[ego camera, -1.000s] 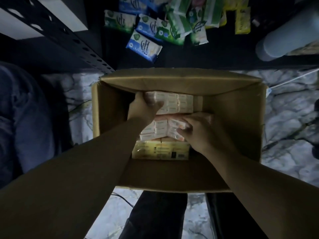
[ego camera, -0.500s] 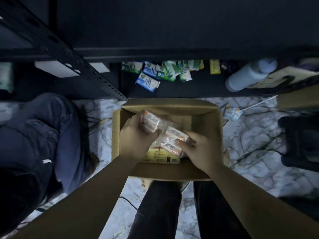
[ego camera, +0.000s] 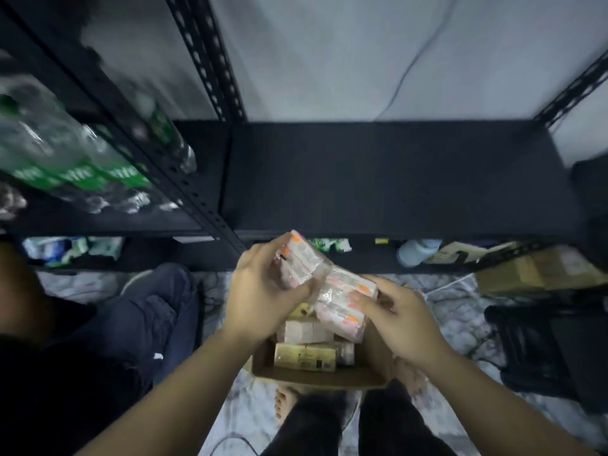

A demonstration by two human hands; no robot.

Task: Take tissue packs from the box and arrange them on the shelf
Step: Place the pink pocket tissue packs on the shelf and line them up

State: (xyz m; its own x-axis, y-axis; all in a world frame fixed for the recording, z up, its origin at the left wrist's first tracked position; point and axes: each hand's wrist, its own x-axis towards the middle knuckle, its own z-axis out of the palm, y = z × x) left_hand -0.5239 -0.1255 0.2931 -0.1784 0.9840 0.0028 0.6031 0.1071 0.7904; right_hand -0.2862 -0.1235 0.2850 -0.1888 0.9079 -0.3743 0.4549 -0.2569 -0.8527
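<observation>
Black shelf point(ego camera: 394, 179) now filling upper view, bare dark board straight ahead; half a second ago only its underside edge and the lower tier showed, so head risen from box toward placing level. To the left, wrapped bottles point(ego camera: 65, 159) with green labels on the neighbouring bay, blurred. Box point(ego camera: 316, 376) on marbled floor point(ego camera: 467, 324) below, much smaller in view than a second ago, with cream and yellow packs remaining inside. Bundle point(ego camera: 329, 284) of pink-and-white tissue packs in clear wrap, earlier flat in box, now lifted clear above it, near shelf's front edge, not yet on board. Judgement: extraction done, transfer to shelf next; board appears to offer room. Bundle bent at middle, two halves sagging apart, so wrap likely loose; risk of slipping if one side released. Left hand point(ego camera: 263, 291) raised, fingers and thumb curled round upper-left half, palm toward viewer's right. Right hand point(ego camera: 401, 320) lower, fingers clamped on lower-right half, thumb on top. Both forearms reaching forward, converging on bundle.
</observation>
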